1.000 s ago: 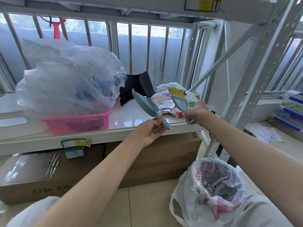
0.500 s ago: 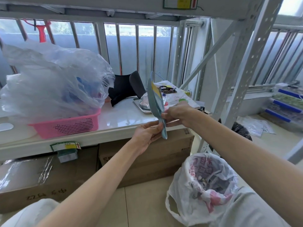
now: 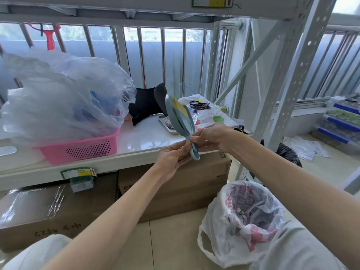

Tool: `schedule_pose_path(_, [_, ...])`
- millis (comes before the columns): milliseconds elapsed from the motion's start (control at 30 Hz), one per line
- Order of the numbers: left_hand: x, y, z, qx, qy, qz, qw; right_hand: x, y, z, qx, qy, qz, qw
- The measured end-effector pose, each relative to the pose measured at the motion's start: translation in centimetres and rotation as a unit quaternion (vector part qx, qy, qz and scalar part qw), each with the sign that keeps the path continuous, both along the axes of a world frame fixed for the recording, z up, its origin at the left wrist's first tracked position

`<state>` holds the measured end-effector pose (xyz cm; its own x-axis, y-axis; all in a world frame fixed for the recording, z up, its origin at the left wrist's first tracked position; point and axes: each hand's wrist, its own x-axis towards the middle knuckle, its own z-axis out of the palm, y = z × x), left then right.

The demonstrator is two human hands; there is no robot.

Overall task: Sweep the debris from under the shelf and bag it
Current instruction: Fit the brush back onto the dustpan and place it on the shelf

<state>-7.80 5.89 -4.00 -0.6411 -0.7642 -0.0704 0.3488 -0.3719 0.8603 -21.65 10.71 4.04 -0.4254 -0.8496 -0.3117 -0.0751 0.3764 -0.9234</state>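
In front of the white shelf board (image 3: 148, 147), both of my hands hold a small grey-blue dustpan and brush set (image 3: 180, 117), its two flat pieces pressed together edge-on with a yellow label showing. My left hand (image 3: 173, 158) pinches the handles from the left and my right hand (image 3: 212, 136) grips them from the right. A white plastic bag (image 3: 241, 221) with red print stands open on the floor at lower right, with scraps of debris inside.
A pink basket (image 3: 78, 149) under a big clear plastic bag sits on the shelf at left. Behind my hands lie a black cloth (image 3: 146, 104), a tray and papers. Cardboard boxes (image 3: 185, 184) fill the space under the shelf. A perforated metal upright (image 3: 288, 90) rises at right.
The two pieces, held apart a second ago, have been brought together and now sit nested, with both hands closed on the joined handles. The view has shifted slightly left.
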Motion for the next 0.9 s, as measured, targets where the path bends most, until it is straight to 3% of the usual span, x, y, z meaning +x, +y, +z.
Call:
schedule_pose_path(433, [0.3,-0.2,0.1,0.003,0.014,-0.01,1.0,0.2,0.3,0.3,-0.024,-0.005,-0.033,0.999])
schedule_pose_path(700, [0.2,-0.1,0.5,0.01,0.007,-0.015,1.0,0.8,-0.7,0.0,-0.066,0.153,-0.055,0.984])
schedule_pose_path(900, [0.6,-0.5,0.7,0.018,0.002,-0.017,1.0,1.0,-1.3,-0.4,-0.085,0.174,-0.045,0.98])
